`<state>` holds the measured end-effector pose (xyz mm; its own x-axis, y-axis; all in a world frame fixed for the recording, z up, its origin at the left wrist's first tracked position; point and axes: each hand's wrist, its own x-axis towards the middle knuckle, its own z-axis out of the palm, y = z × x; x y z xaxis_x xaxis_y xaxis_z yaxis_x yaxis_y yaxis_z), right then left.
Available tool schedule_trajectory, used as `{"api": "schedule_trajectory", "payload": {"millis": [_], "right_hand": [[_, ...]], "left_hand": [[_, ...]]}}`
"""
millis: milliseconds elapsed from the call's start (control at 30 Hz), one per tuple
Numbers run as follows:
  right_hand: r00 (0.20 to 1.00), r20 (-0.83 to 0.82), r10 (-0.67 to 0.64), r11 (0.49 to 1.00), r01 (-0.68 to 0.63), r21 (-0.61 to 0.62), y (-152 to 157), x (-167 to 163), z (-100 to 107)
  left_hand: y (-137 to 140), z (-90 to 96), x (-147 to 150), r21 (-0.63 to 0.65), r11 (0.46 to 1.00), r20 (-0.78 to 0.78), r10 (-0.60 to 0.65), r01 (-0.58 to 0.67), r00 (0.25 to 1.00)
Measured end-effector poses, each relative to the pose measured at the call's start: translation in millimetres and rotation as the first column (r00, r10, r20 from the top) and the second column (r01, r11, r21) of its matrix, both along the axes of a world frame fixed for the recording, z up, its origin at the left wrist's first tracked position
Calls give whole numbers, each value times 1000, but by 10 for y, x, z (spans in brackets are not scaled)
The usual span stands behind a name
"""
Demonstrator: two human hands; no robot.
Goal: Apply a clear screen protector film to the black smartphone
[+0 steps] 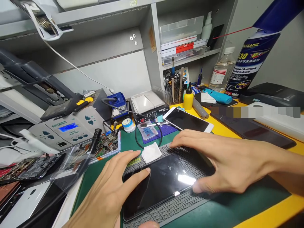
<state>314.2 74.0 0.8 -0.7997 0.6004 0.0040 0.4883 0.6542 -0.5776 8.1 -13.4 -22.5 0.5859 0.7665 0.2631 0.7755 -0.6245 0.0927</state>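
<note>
A smartphone (pixel 156 186) with a glossy black screen lies on a grey honeycomb-patterned mat (pixel 166 207). My left hand (pixel 106 186) is spread over the phone's left end, one fingertip on the screen and another near its far edge. My right hand (pixel 228 161) arches over the right side, fingers and thumb wide apart. Its thumb tip is at the phone's near right corner and its fingertips are by the mat's far edge. Beneath my right palm is a dark area I cannot make out. A folded white wipe (pixel 152 152) sits at the mat's far edge.
Behind the mat are a white phone (pixel 187 120), a yellow bottle (pixel 188 98) and a BY-940 device (pixel 149 106). A soldering station (pixel 68 126) and parts tray (pixel 106 147) stand left. At right are a spray can (pixel 249 63) and a dark phone (pixel 251 128).
</note>
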Motion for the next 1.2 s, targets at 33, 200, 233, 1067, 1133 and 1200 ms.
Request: {"api": "schedule_trajectory", "payload": {"millis": [33, 200, 233, 1067, 1133, 1200], "right_hand": [[1000, 2, 2, 1000, -2, -1, 3, 1, 3], [1000, 21, 15, 1000, -14, -7, 8, 14, 0], [1000, 17, 18, 1000, -17, -4, 8, 17, -3], [999, -37, 12, 999, -14, -43, 30, 58, -23], [999, -32, 21, 999, -22, -40, 25, 58, -19], [999, -29, 34, 999, -35, -29, 22, 51, -19]], "left_hand": [[9, 39, 43, -15, 1000, -17, -3, 2, 1000], [81, 154, 196, -97, 994, -69, 36, -43, 997], [93, 160, 222, -112, 992, -70, 42, -50, 997], [102, 226, 249, -216, 975, -10, 45, -46, 999], [-14, 224, 125, -201, 977, -41, 62, -69, 997], [-107, 206, 52, -167, 983, -62, 69, -79, 996]]}}
